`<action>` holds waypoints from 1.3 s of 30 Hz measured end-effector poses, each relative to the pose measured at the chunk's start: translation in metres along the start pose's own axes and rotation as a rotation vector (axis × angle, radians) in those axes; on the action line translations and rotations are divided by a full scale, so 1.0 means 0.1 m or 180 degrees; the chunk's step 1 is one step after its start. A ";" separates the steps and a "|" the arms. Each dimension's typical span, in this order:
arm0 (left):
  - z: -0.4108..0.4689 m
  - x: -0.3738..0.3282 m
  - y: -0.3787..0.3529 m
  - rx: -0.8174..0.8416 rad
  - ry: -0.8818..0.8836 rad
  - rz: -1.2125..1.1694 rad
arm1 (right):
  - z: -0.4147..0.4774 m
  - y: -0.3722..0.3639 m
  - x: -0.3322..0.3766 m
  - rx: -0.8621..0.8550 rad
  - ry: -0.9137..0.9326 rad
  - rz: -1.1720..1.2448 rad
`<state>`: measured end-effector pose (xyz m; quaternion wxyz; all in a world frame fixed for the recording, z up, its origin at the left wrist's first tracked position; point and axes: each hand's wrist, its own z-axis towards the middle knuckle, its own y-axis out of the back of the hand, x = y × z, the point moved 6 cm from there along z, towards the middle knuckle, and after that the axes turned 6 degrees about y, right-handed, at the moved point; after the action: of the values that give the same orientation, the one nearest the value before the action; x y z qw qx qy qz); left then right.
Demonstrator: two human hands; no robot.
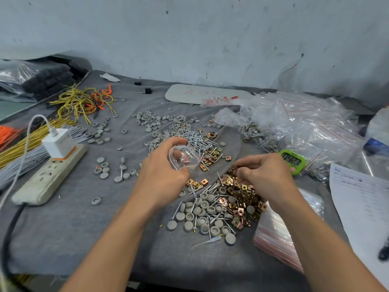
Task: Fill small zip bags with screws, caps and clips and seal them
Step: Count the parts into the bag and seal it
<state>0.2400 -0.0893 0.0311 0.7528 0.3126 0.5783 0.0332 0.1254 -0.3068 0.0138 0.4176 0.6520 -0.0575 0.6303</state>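
Observation:
My left hand [163,165] holds a small clear zip bag [184,158] with its mouth spread wide, above the grey cloth. My right hand [263,172] has its fingers pinched in the pile of brass clips [242,192]; whether it grips any clips I cannot tell. Grey round caps [202,216] and silver screws [210,187] lie mixed just in front of that pile. A second heap of screws [197,138] and caps [155,123] sits beyond the bag. A stack of empty red-striped zip bags [273,237] lies under my right forearm.
A heap of filled bags [299,123] lies at the back right beside a green timer [292,161]. A power strip [50,175] with a white charger [59,142] sits left, near bundles of yellow and grey wires [25,144]. A paper sheet [362,199] lies at the right edge.

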 end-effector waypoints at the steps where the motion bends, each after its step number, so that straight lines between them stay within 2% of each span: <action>1: 0.00 0.00 0.00 0.0004 0.0008 0.0007 | 0.00 0.00 -0.01 -0.0009 -0.0021 0.0036; 8: -0.02 0.01 0.01 -0.0005 0.0034 -0.0017 | -0.01 -0.02 -0.02 -0.0034 -0.0086 0.0076; 20: 0.00 0.01 -0.03 0.0022 0.0022 0.0049 | 0.02 0.05 -0.01 -0.0310 -0.0116 -0.0573; 25: -0.02 0.01 -0.02 -0.0002 0.0057 0.0094 | 0.03 0.02 -0.03 -0.0234 -0.0153 -0.1038; 32: -0.02 0.02 -0.02 0.0057 0.0065 0.0038 | 0.05 -0.01 -0.09 -0.0046 -0.0235 -0.0997; 39: -0.01 0.01 -0.02 0.0047 0.0026 0.0136 | 0.04 0.01 -0.07 0.0014 -0.0080 -0.0868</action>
<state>0.2384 -0.0901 0.0292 0.7472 0.3303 0.5749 0.0462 0.1265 -0.3130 0.0084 0.4972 0.6625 0.0277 0.5595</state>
